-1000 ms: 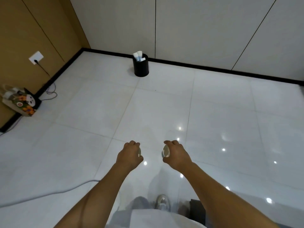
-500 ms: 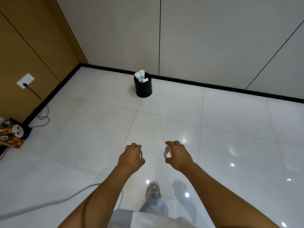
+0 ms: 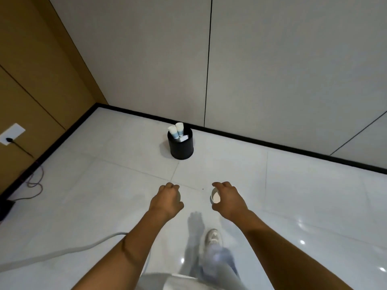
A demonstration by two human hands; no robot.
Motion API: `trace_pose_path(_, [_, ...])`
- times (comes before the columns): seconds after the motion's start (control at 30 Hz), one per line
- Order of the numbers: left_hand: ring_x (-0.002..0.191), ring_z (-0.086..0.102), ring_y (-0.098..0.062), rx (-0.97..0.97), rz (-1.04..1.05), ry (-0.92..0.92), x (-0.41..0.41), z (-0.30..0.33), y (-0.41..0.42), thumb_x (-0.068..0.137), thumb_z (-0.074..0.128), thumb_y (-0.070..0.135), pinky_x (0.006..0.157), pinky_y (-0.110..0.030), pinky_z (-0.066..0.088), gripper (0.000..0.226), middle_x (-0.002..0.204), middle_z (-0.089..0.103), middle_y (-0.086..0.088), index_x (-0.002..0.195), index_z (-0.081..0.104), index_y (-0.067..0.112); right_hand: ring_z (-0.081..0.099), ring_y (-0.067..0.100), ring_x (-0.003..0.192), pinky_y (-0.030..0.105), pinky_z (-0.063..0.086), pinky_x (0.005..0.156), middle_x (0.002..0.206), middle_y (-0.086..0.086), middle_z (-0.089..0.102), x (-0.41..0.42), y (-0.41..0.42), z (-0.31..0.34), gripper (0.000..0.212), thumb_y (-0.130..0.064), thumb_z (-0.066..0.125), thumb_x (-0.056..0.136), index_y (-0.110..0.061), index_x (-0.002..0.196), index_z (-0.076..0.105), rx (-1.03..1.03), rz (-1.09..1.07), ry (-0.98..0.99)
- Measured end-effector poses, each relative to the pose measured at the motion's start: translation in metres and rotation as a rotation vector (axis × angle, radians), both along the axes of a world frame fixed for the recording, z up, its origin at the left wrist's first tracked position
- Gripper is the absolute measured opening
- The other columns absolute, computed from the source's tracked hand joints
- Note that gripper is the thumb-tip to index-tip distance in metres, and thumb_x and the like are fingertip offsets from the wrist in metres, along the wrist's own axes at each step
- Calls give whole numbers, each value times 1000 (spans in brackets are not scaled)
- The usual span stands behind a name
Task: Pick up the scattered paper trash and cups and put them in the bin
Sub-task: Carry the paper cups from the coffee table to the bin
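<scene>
Head view, single entry.

Right hand point(image 3: 227, 198): fingers curled round a white paper cup point(image 3: 215, 198), mouth turned toward the left hand, long axis roughly level.

Left hand point(image 3: 167, 198): fingers curled into a fist; a sliver of something pale showed at its inner edge, too little to tell what it gripped, if anything.

Bin point(image 3: 180, 145): black, round, upright on the floor, straight ahead of both hands and well apart from them, lying between their two lines of reach and about equally near each. Two cups point(image 3: 177, 129) and a paper scrap stood above its rim at the far-left side; the near-right part of the mouth looked open.

Room: bare tile ahead of the hands up to the bin. Wall skirting ran just beyond the bin. A grey cable point(image 3: 62, 251) lay behind the left hand.

Judgement: next move called for carrying forward, then dropping over the near rim.
</scene>
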State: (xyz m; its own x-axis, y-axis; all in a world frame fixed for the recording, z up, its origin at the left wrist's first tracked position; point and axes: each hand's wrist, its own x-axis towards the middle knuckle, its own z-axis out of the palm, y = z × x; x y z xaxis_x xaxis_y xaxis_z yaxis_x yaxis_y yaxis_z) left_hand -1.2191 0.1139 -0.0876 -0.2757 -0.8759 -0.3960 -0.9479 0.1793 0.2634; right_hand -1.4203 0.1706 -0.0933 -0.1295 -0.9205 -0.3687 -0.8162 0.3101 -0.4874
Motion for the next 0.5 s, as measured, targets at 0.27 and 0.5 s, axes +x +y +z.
trace_pose_path(0.27, [127, 39, -22, 23, 115, 44, -53, 3, -158, 86, 59, 32, 95, -37, 47, 56, 138, 42, -2, 137, 43, 15, 40, 24, 124, 34, 47, 93, 137, 2, 40, -71, -179, 12, 69, -19, 66, 80, -25, 143, 37, 52, 57, 5])
trace_pose_path(0.5, [124, 43, -22, 72, 166, 50, -68, -22, -290, 85, 61, 35, 95, -38, 47, 58, 136, 44, -3, 137, 44, 15, 45, 26, 121, 35, 50, 91, 135, 4, 43, -91, -332, -7, 70, -20, 70, 78, -23, 141, 40, 78, 106, 9])
